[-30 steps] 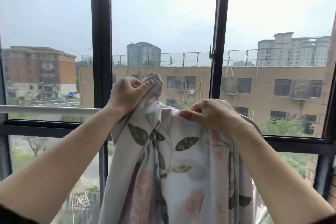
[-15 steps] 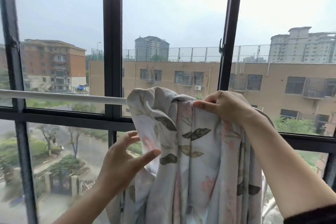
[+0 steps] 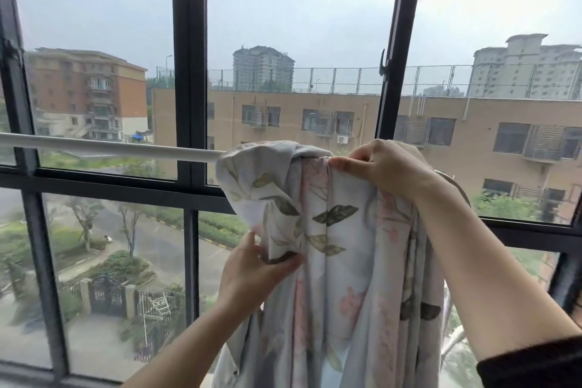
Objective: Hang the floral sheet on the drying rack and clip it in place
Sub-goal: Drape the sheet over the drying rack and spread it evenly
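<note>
Nearest, a dark sleeve (image 3: 535, 362) covers the right forearm at the lower right corner. The left forearm is bare and comes up from the bottom edge.

The left hand (image 3: 258, 264) pinches a low fold on the left edge of the floral sheet (image 3: 346, 261), with the thumb across the front and the other fingers tucked behind the cloth. The sheet hangs in a narrow, gathered bundle of long vertical folds that run down out of view.

Higher up and further out, the right hand (image 3: 390, 167) grips the top of the bundle where it passes over the white rail (image 3: 110, 145). Its fingers are curled over the cloth and the fingertips point left.

The rail's long axis runs left to right across the window. The sheet sits bunched on the right part, and the bare length lies to the left of both hands. The left hand is on that bare side, so it looks better placed to draw the edge leftward along the rail while the right hand anchors the top. No clips are in view, so clipping is not yet begun.

Behind the rail is the dark window frame (image 3: 189, 72), with apartment buildings (image 3: 315, 123) beyond it.
</note>
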The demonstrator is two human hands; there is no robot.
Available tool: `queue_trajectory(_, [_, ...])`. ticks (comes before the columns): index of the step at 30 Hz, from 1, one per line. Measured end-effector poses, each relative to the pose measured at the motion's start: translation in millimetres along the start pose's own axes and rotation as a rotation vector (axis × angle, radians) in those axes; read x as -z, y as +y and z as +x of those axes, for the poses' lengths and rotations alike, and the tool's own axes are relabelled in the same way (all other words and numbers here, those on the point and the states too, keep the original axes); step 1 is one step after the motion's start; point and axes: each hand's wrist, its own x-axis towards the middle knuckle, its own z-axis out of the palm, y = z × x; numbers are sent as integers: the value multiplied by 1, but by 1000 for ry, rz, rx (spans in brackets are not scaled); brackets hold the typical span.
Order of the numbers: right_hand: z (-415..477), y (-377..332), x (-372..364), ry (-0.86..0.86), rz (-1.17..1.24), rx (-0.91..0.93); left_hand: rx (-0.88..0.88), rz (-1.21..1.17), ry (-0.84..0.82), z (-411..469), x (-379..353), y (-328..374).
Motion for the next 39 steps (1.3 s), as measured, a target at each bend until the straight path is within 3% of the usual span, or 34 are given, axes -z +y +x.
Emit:
queue_trajectory(9, [5,1,-3,-3,13,11,76,-106,-289,-9,10,-35])
queue_trajectory(14, [9,3,-7,-1,4,21,166,-243,-277,-19,8,-37])
queue_trajectory(18, [9,4,-6,-7,-4,20,130,-273,-234,-21,7,-35])
queue_trajectory(22, [7,2,-5,-16,14,11,93,-269,-326,-28,11,-28])
queue_trajectory(27, [7,8,-4,-3,-27,13,70,-308,-143,-16,47,-6])
queue_trajectory(32, [6,12,-5,23,-20,24,-137,-235,25,25,109,59])
queue_trajectory(36, [7,12,-7,23,-25,39,-248,-55,148,68,144,97])
queue_trajectory(39, [5,15,-9,56,-49,52,-268,263,146,108,155,108])
